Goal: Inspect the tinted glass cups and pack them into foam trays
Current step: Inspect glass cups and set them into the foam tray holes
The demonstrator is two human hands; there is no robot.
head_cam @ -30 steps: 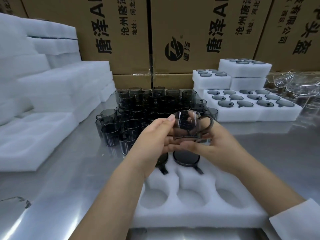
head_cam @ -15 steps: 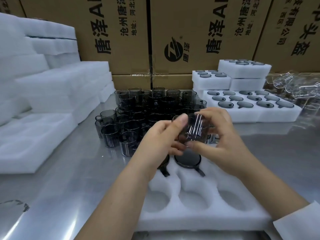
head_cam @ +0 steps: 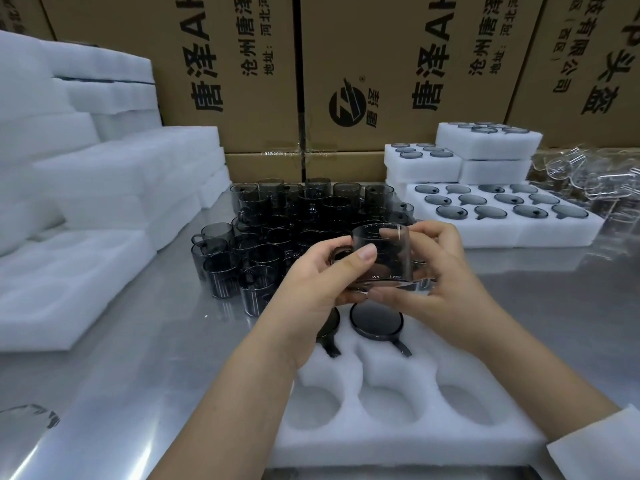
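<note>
So compared to half a second back, the tinted cup [head_cam: 388,258] has been spun round. It was tipped over with its wall toward the camera, and now it sits upright, rim on top, with the handle poking out at 9 o'clock behind the thumb. A second ago that handle was over at 3 o'clock. It's up in the air over the far edge of the foam tray [head_cam: 398,441], not in a pocket.

Both hands are on it. The left hand [head_cam: 311,282] has its thumb pressed on the near wall and its fingers curled underneath. The right hand [head_cam: 446,282] wraps the far side, thumb under the base.

Counts:
- 1 cup in hand.
- 2 seated cups [head_cam: 376,322] upside down in the tray's far row.
- 3 empty pockets in the near row.
- The loose cups [head_cam: 294,220] at 12 o'clock are too many and too overlapped to count.
- The big packed tray [head_cam: 554,230] at 2 o'clock shows 12 cups. Smaller packed ones are stacked behind it, but I can't count those cleanly.

The surface is a shiny steel table [head_cam: 138,341]. There are empty foam stacks [head_cam: 114,188] at 9 to 10 o'clock and some clear glassware [head_cam: 588,174] at 2 o'clock past the trays. A wall of printed cardboard boxes [head_cam: 381,64] runs across the back. A white sleeve [head_cam: 602,445] shows at 4 o'clock.
</note>
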